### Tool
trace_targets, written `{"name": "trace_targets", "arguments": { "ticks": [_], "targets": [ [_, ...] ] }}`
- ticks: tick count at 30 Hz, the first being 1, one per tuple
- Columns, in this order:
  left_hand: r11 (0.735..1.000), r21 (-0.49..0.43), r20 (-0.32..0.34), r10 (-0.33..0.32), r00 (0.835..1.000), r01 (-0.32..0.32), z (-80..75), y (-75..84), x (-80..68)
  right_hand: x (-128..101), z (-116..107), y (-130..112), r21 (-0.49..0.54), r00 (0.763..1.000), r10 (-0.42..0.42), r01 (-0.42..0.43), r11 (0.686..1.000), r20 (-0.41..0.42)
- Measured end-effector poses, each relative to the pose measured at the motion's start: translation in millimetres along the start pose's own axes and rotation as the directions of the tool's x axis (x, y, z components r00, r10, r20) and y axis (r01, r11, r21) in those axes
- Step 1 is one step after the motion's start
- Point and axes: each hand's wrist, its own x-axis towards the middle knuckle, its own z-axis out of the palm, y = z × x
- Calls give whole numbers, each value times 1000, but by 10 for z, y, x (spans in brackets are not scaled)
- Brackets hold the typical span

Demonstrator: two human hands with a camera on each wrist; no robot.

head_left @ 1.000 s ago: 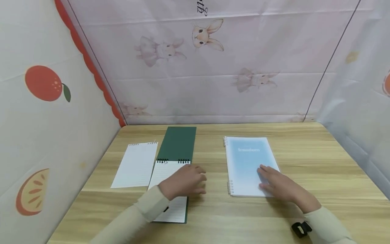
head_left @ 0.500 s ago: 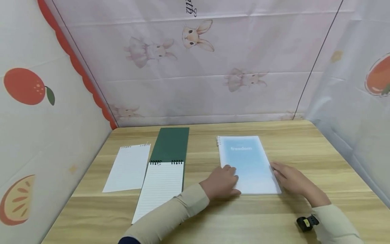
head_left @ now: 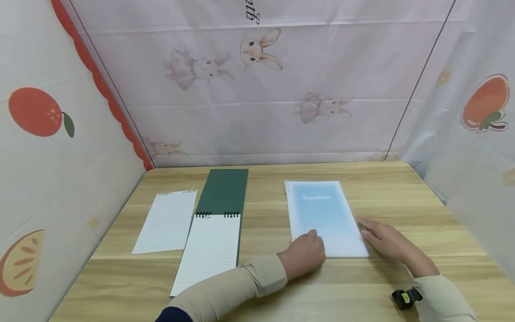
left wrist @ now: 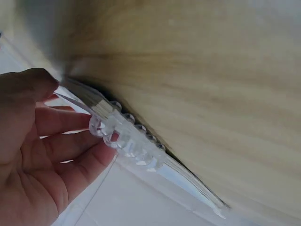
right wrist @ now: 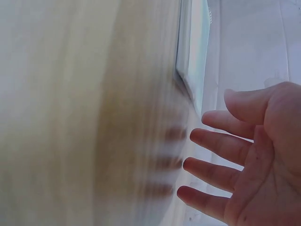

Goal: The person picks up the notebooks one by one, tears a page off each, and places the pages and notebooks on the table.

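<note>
Two notebooks (head_left: 327, 219) (head_left: 212, 243), one loose sheet (head_left: 166, 223), two hands (head_left: 304, 255) (head_left: 388, 241)

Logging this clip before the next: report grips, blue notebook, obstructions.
Left grip holds blue notebook at lower spiral corner. Right grip beside its right edge, holding nothing. Notebook "freedom" cover up. Nothing visibly blocking; green notepad and loose sheet lie left.

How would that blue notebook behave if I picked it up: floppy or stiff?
The blue notebook would probably bend a little, as its stack of pages looks thin. Its clear rings should hold the pages together along one side. Lying flat, it seems unlikely to roll.
</note>
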Motion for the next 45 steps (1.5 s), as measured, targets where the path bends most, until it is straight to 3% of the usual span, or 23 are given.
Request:
{"name": "trace_targets", "arguments": {
  "ticks": [4, 7, 11, 16, 20, 24, 25, 27, 30, 31, 32, 34, 37, 39, 40, 42, 45],
  "targets": [
    [999, 37, -39, 16, 999, -15, -10, 10, 0, -18, 5, 3, 6, 1000, 23, -23, 1000, 6],
    [1000, 13, -51, -9, 999, 10, -19, 9, 13, -43, -13, 12, 1, 1000, 29, -29, 1000, -4],
    [996, -71, -57, -62, 996, 57, -22, 10, 50, -81, -62, 16, -16, 998, 37, -37, 999, -51],
    [972, -201, -90, -140, 986, 119, 27, 12, 109, -95, -90, 8, -19, 994, 48, -50, 999, -101],
    [946, -290, -87, -178, 980, 146, 34, -38, 103, -83, -27, -15, -31, 998, -61, 61, 998, -1],
    [900, -412, -70, -184, 980, 140, 23, -157, 55, -94, 8, -70, -35, 982, -128, 134, 990, 140],
    [867, -478, -66, -197, 978, 142, 22, -193, 38, -104, 4, -84, -32, 977, -126, 133, 991, 170],
    [746, -648, -35, -235, 971, 157, 15, -265, -12, -131, -19, -109, -34, 969, -108, 118, 992, 224],
    [477, -859, 38, -297, 954, 183, -6, -345, -122, -167, -65, -117, -45, 953, -96, 114, 993, 286],
    [366, -909, 78, -324, 943, 201, -19, -362, -164, -178, -81, -111, -49, 948, -97, 117, 992, 304],
    [290, -931, 117, -338, 934, 222, -42, -375, -211, -190, -95, -103, -48, 943, -94, 116, 992, 319],
    [188, -949, 168, -372, 913, 251, -91, -384, -309, -221, -117, -78, -50, 938, -83, 106, 993, 338],
    [46, -954, 249, -431, 867, 297, -169, -368, -495, -295, -132, -28, -59, 938, -66, 91, 994, 341],
    [-29, -956, 271, -462, 845, 291, -193, -353, -636, -352, -134, 3, -62, 940, -53, 78, 995, 337],
    [-79, -954, 292, -466, 835, 289, -193, -340, -716, -380, -133, 16, -62, 940, -55, 81, 995, 335],
    [-167, -946, 324, -464, 824, 278, -187, -317, -869, -421, -130, 38, -62, 941, -65, 91, 994, 332],
    [-341, -904, 391, -412, 823, 259, -182, -267, -1077, -465, -130, 51, -53, 939, -95, 119, 992, 330]
  ]
}}
